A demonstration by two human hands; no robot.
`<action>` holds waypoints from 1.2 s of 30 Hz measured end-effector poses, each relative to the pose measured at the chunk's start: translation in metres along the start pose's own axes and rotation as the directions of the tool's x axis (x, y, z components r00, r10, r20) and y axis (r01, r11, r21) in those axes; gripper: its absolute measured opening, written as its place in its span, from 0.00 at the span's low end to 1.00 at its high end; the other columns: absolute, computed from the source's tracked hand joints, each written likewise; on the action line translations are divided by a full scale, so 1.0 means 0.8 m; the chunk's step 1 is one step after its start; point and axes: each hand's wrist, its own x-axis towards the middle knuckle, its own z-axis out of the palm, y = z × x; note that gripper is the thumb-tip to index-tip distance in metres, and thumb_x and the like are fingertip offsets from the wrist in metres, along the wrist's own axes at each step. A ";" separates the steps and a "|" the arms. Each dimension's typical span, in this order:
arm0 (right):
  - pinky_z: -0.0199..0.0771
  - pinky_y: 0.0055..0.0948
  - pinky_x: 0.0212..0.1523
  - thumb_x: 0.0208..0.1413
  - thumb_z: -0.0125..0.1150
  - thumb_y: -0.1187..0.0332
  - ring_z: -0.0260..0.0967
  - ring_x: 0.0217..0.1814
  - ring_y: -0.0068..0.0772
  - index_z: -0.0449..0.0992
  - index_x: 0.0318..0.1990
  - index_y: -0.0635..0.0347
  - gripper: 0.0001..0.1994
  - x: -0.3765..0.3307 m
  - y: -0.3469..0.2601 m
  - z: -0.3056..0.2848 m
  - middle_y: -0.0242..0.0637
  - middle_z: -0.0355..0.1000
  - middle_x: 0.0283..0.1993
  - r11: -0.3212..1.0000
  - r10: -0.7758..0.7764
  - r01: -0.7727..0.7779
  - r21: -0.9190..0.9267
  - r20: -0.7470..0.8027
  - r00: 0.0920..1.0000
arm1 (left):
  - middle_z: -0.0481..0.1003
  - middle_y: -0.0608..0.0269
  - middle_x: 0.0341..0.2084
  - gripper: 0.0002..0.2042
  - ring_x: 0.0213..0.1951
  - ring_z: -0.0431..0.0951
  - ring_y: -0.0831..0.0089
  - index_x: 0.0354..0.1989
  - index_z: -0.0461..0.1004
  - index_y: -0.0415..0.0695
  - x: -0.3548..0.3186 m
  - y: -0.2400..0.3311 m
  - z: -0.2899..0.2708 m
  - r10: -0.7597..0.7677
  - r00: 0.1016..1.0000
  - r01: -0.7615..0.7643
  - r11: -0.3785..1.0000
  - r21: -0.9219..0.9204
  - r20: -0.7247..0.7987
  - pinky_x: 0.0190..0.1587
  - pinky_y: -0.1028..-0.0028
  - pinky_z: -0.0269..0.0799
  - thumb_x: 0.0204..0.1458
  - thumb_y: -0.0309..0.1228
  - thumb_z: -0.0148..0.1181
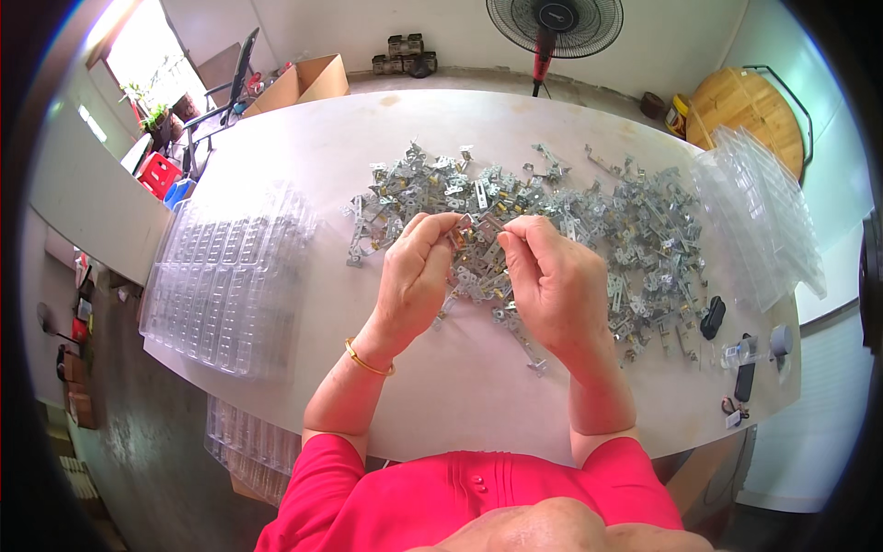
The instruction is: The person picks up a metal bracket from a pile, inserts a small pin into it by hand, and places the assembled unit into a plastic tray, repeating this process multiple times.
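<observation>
Before me, a broad heap of small grey metal brackets [644,244] covers the middle of the white table [441,396]. Some pieces in it show brass-coloured parts. Over the near side of the heap, my left hand [418,267] and my right hand [556,281] meet fingertip to fingertip. Between them is a small metal bracket [489,226], pinched from both sides. My right thumb and forefinger close on its right end; the left fingers close on its other end, partly hidden by the hand. A gold bangle [369,361] circles my left wrist.
Clear plastic trays [225,285] are stacked at the table's left, and more clear trays [759,216] lie at the right. A black case [712,317] and a grey tape roll [781,340] sit near the right edge. Beyond the table stand a fan [555,23] and an open cardboard box [313,81].
</observation>
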 end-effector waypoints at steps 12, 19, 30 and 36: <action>0.72 0.38 0.27 0.62 0.63 0.71 0.77 0.27 0.46 0.76 0.46 0.58 0.07 -0.001 -0.004 0.006 0.43 0.77 0.28 0.942 0.177 -0.192 0.274 0.079 0.981 | 0.75 0.53 0.35 0.18 0.36 0.76 0.62 0.52 0.76 0.34 -0.007 0.012 0.008 0.437 0.899 -0.394 0.792 0.467 0.017 0.38 0.67 0.74 0.53 0.14 0.49; 0.73 0.32 0.32 0.60 0.64 0.72 0.74 0.31 0.40 0.79 0.41 0.57 0.03 0.002 0.005 0.005 0.39 0.75 0.32 0.965 0.108 -0.109 0.238 0.016 0.994 | 0.75 0.52 0.36 0.19 0.31 0.78 0.62 0.50 0.77 0.33 -0.006 0.007 0.011 0.562 0.826 -0.489 0.666 0.563 0.053 0.33 0.66 0.75 0.49 0.12 0.52; 0.68 0.26 0.27 0.62 0.64 0.74 0.65 0.25 0.24 0.77 0.41 0.59 0.03 0.008 0.000 -0.006 0.32 0.72 0.27 0.894 0.237 -0.183 0.409 -0.082 0.968 | 0.74 0.58 0.34 0.15 0.31 0.74 0.70 0.48 0.77 0.32 0.002 -0.006 -0.003 0.333 0.942 -0.309 0.911 0.272 -0.044 0.34 0.72 0.72 0.54 0.15 0.51; 0.68 0.30 0.24 0.63 0.63 0.71 0.69 0.20 0.32 0.76 0.39 0.57 0.02 0.002 -0.005 0.000 0.38 0.73 0.23 0.914 0.240 -0.258 0.313 0.097 0.966 | 0.72 0.67 0.30 0.13 0.26 0.64 0.87 0.49 0.77 0.32 0.004 0.002 -0.012 -0.101 0.985 0.075 0.980 -0.187 -0.137 0.29 0.82 0.63 0.63 0.19 0.45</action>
